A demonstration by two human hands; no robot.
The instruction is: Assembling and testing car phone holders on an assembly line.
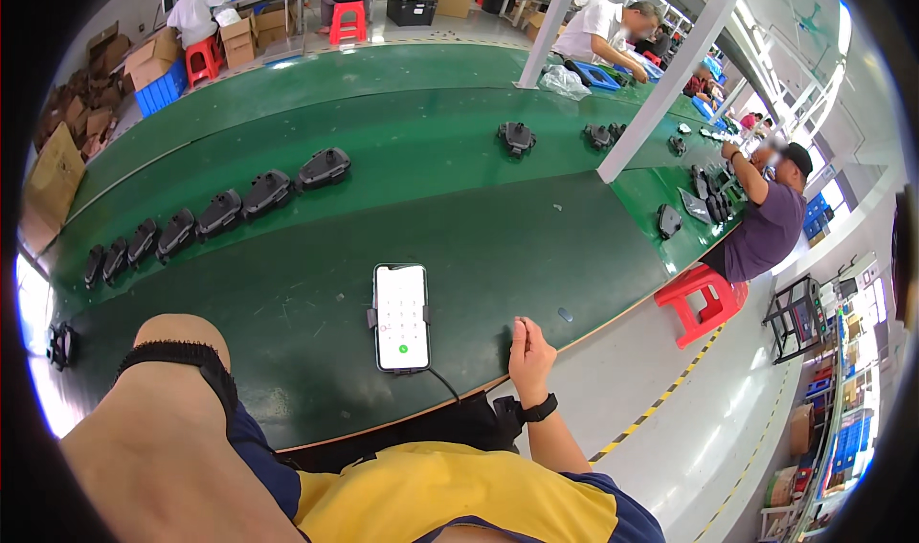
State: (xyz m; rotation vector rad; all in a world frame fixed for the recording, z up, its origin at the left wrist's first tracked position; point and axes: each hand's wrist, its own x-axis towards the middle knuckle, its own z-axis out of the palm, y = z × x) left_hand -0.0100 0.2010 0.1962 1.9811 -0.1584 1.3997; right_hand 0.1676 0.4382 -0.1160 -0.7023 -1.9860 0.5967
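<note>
My right hand (532,359) is over the table's front edge, fingers curled and pressed together, with a dark band on its wrist. Whatever the fingers may hold is hidden. To its left a smartphone (401,318) lies on the table, gripped by side clamps, its lit screen showing a keypad and a green button. A black cable (444,384) runs from beside its lower end toward the table edge. My left arm comes up large at the lower left, bent, with a black strap around it; the left hand itself is out of view. Right of my right hand lies a small dark blue piece (566,315).
Several black plastic housings (219,212) stand in a row along the green conveyor (412,150), with another (516,139) farther right. A white post (661,83) rises beyond. At the right a co-worker (766,217) sits near a red stool (702,304) and more black parts.
</note>
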